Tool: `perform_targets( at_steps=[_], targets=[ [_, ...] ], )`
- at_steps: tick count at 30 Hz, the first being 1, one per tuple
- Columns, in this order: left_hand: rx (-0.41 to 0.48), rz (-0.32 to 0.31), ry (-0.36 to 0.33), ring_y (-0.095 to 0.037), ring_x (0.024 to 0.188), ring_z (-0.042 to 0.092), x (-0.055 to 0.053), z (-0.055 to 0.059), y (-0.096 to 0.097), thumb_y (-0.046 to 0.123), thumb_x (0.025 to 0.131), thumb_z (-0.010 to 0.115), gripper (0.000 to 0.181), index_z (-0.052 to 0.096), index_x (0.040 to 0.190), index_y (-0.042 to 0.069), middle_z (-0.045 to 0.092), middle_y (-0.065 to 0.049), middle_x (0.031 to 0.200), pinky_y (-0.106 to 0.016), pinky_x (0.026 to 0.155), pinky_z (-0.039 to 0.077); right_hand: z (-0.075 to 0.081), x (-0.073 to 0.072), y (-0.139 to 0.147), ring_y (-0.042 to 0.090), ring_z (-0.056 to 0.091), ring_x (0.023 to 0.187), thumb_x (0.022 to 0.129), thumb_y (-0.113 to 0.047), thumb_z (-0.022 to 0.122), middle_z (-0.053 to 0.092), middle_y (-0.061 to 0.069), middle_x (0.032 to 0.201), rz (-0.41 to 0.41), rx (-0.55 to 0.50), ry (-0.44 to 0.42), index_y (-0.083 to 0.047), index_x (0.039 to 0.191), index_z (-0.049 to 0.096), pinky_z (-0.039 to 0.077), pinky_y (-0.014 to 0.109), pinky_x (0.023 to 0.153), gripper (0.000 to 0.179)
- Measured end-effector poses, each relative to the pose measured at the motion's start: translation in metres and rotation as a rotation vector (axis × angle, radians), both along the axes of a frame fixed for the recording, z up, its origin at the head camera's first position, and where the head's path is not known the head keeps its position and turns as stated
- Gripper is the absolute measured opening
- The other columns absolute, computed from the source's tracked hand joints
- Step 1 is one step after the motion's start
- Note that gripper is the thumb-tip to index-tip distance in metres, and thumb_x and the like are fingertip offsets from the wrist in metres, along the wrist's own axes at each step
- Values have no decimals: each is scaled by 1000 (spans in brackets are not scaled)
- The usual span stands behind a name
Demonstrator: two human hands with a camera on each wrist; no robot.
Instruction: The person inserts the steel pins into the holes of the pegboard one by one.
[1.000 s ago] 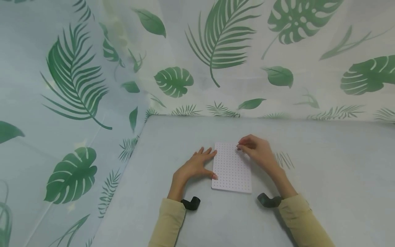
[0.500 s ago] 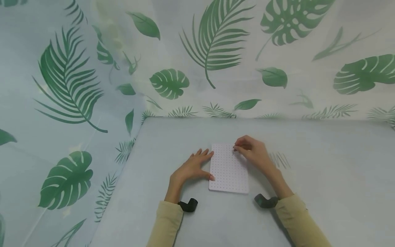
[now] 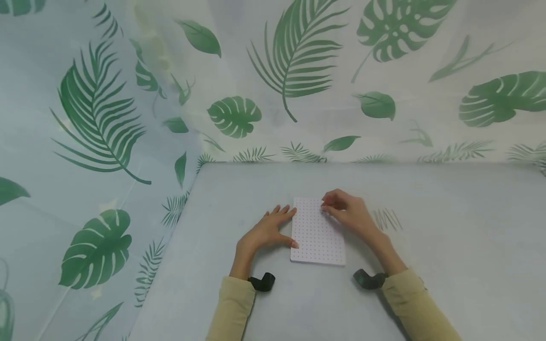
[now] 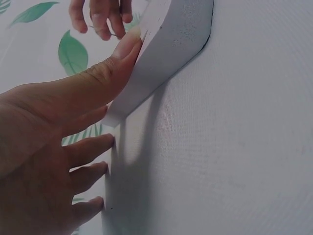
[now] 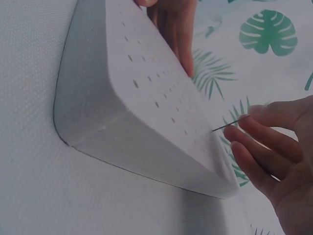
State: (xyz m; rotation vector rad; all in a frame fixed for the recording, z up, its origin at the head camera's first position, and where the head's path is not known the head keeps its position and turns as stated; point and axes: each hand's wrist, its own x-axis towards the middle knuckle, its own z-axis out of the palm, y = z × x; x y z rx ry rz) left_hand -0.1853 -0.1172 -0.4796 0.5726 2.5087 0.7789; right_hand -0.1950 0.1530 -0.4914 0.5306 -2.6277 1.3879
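A white board [image 3: 317, 237] with rows of small holes lies on the table. My right hand [image 3: 351, 213] pinches a thin dark pin [image 5: 230, 123] between thumb and fingertips over the far part of the board. In the right wrist view the pin slants, its lower tip right at the holed surface. My left hand [image 3: 266, 232] is spread at the board's left side. Its thumb [image 4: 110, 68] rests on the board's edge, and the other fingers reach along its far left side. The board is thick, with rounded corners, in both wrist views.
Several thin sticks [image 3: 387, 219] lie side by side on the table [image 3: 448, 246], right of the right hand. Leaf-patterned cloth [image 3: 234, 116] hangs behind the table and along its left. Black wrist devices [image 3: 263, 282] sit by each sleeve.
My right hand has shifted slightly left and nearer over the board, with the pin still pinched. The left hand has stayed in place on the board. The head view has shifted a little.
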Motion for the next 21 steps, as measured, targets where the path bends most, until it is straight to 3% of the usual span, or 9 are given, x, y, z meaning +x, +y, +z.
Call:
perform_targets(
  at_steps=[5,12,21],
  targets=[
    [5,15,3,-33,160,11,0,-4,1,36,80,88,100,34,162,16,23,-11,170,-53,131,8,0,0,8,34,77,92,88,5,74,77,17,103,37,-9,-9,1,116,66,63,47,84,30],
    [18,11,15,-32,160,10,0,0,1,38,80,88,101,34,162,17,23,-10,170,-51,131,7,4,5,32,31,76,97,92,-2,72,76,13,112,-15,105,-34,-4,123,67,62,49,87,32],
    [10,-1,28,-33,160,11,2,-2,0,38,81,87,100,33,162,17,23,-11,170,-52,131,8,13,14,68,32,73,96,91,-3,73,76,14,112,-7,178,-42,-4,121,70,61,48,84,30]
  ],
)
